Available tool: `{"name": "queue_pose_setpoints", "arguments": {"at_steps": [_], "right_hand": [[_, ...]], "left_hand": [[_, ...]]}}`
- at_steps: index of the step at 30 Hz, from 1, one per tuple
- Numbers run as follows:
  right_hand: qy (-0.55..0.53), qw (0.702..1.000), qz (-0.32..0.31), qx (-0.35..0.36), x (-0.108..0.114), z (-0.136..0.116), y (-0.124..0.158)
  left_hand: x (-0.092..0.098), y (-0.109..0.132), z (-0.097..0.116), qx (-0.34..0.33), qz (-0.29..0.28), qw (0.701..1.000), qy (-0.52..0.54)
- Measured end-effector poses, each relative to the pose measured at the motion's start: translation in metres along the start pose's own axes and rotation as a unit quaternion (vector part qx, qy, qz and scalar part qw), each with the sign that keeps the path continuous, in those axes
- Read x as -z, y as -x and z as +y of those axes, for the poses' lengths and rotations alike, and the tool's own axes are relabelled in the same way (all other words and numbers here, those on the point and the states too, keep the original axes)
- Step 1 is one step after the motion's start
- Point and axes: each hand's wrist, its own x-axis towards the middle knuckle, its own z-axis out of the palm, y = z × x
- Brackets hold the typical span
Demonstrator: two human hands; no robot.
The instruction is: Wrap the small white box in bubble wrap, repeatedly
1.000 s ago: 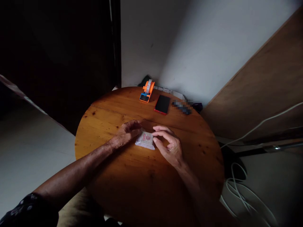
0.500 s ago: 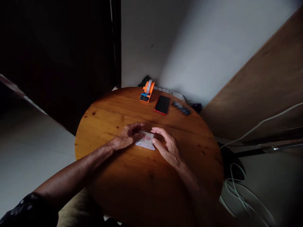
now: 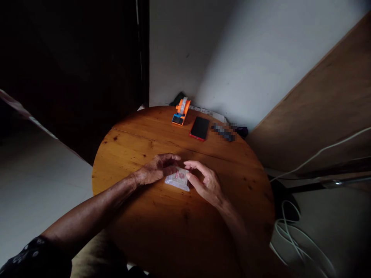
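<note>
A small pale packet [image 3: 180,177] with red print, in a clear plastic wrapper, is between my hands at the middle of the wooden table [image 3: 130,154]. My left hand [image 3: 156,168] holds its left side, the thumb lying over the top and the fingers curving round the far edge. On the right side, my right hand [image 3: 206,181] has its thumb against the packet's edge and its fingers bent behind it. The clear wrapper end sticks out on the side nearest me. Fingertips behind the packet are partly hidden.
Toward the back stands an orange and blue tape dispenser [image 3: 182,111] with a roll on it. Beside it lie a red-edged phone [image 3: 199,128] and a blurred dark object [image 3: 223,132]. A wall rises behind the table, and white cable [image 3: 286,231] lies coiled at the right.
The packet has come slightly toward me, and more of its face and wrapper end shows. My left fingers reach farther right over its far edge.
</note>
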Motion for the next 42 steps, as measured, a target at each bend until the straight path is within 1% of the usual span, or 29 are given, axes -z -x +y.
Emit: {"name": "queue_pose_setpoints", "arguments": {"at_steps": [4,12,14,17,20,23,27,31,33,38,42], "right_hand": [[0.007,0.999,0.016,0.04,0.003,-0.002,-0.001],[0.023,0.996,-0.019,0.081,0.006,-0.007,-0.002],[0.039,0.995,-0.013,0.094,0.005,-0.007,-0.002],[0.055,0.992,0.007,0.116,0.002,-0.008,-0.002],[0.048,0.991,0.026,0.118,-0.003,-0.008,-0.001],[0.013,0.994,0.041,0.097,-0.005,-0.007,-0.001],[-0.056,0.995,0.071,0.045,-0.004,-0.008,-0.002],[-0.127,0.988,0.085,0.001,-0.002,-0.008,-0.004],[-0.155,0.984,0.086,-0.02,-0.001,-0.007,-0.004],[-0.219,0.966,0.109,-0.079,0.002,-0.004,-0.004],[-0.256,0.95,0.139,-0.113,0.003,0.003,-0.008]], "left_hand": [[-0.001,0.0,0.0,0.001,0.018,1.0,-0.012],[0.0,-0.002,0.0,-0.001,0.026,1.0,-0.001],[0.001,-0.003,-0.001,-0.002,0.032,0.999,-0.009],[0.001,-0.003,-0.001,-0.003,0.026,1.0,-0.01],[-0.001,-0.003,-0.001,-0.006,0.021,1.0,-0.006],[-0.002,-0.001,0.001,-0.011,0.014,1.0,-0.017],[-0.004,0.002,0.005,-0.029,-0.009,0.999,-0.028],[-0.006,0.005,0.006,-0.046,-0.02,0.999,-0.004],[-0.006,0.005,0.004,-0.05,-0.033,0.998,0.008],[-0.007,0.004,-0.003,-0.024,-0.052,0.998,0.03],[-0.008,0.005,-0.002,-0.034,-0.059,0.997,0.042]]}}
